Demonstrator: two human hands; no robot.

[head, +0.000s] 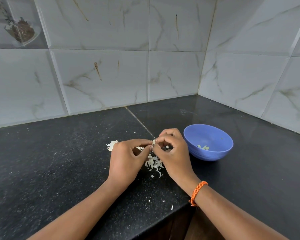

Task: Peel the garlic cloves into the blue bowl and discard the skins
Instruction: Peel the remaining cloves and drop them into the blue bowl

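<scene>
I see both hands meeting just above the black countertop (59, 161), fingertips together over a scatter of papery skins (153, 163). My left hand (126, 158) has its thumb and forefinger drawn together into a pinch on a small pale garlic clove (153, 142), the other fingers curled loosely beneath. My right hand (171, 151) comes in from the other side, its fingers curled tight with the tips touching the same clove, so the two hands hold it between them. I cannot tell how much skin is on the clove; it is too small and mostly hidden by the fingertips. A second heap of garlic pieces (112, 144) shows behind the left hand, partly hidden by the knuckles, and I cannot tell whether they are whole cloves or only skins. The blue bowl (213, 153) stands upright on the counter just beside the right hand, on its far right side, not touching it, and a few peeled cloves (203, 147) lie in its bottom. A few stray flakes (171, 207) lie near the counter's front edge, between the forearms. An orange braided band (197, 192) circles the right wrist. Grey marbled wall tiles (102, 75) rise behind and to the right of the counter, meeting in a corner beyond the bowl.
</scene>
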